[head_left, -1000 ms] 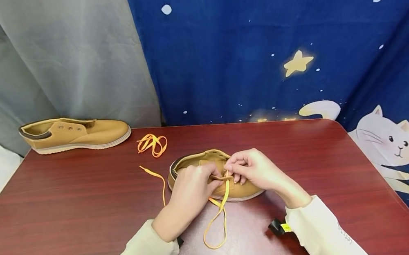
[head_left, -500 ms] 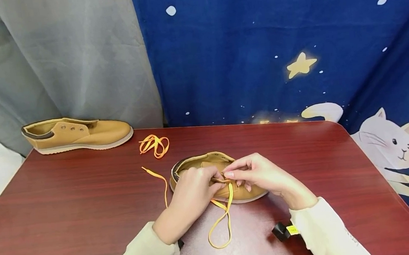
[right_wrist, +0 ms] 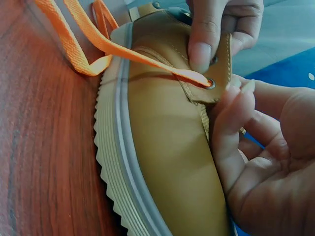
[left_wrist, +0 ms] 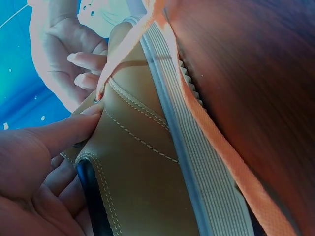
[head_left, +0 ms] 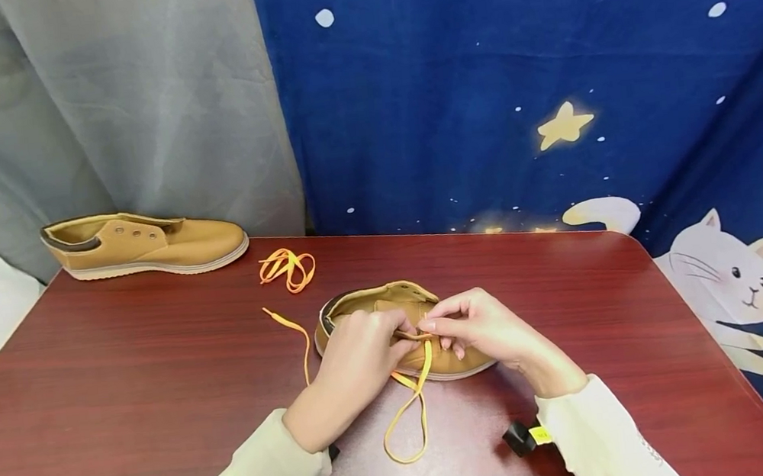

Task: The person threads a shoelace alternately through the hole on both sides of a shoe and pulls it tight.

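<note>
A tan shoe [head_left: 465, 360] lies on the table with its toe to the right. My left hand [head_left: 354, 348] pinches its eyelet flap [right_wrist: 204, 93] between thumb and fingers. An orange shoelace [right_wrist: 133, 54] enters the flap's front eyelet [right_wrist: 210, 84] from the outside, and its slack loops down on the near side of the shoe. My right hand [head_left: 487, 331] is at the inner side of the flap, thumb and forefinger pinching at the lace's end, which the fingertips mostly hide. In the left wrist view, the left thumb [left_wrist: 81, 120] presses the flap just beside the threaded eyelet.
A second tan shoe [head_left: 196, 244], unlaced, stands at the back left of the table [head_left: 125, 370]. Near it lies a bundled orange lace [head_left: 288, 268]. A loose lace end [head_left: 282, 320] stretches left of the worked shoe. Curtains [head_left: 443, 94] hang behind the table.
The right fingertips have come down closer to the flap's edge, and less lace shows above it. The left hand keeps its grip on the flap. The head view has shifted slightly.
</note>
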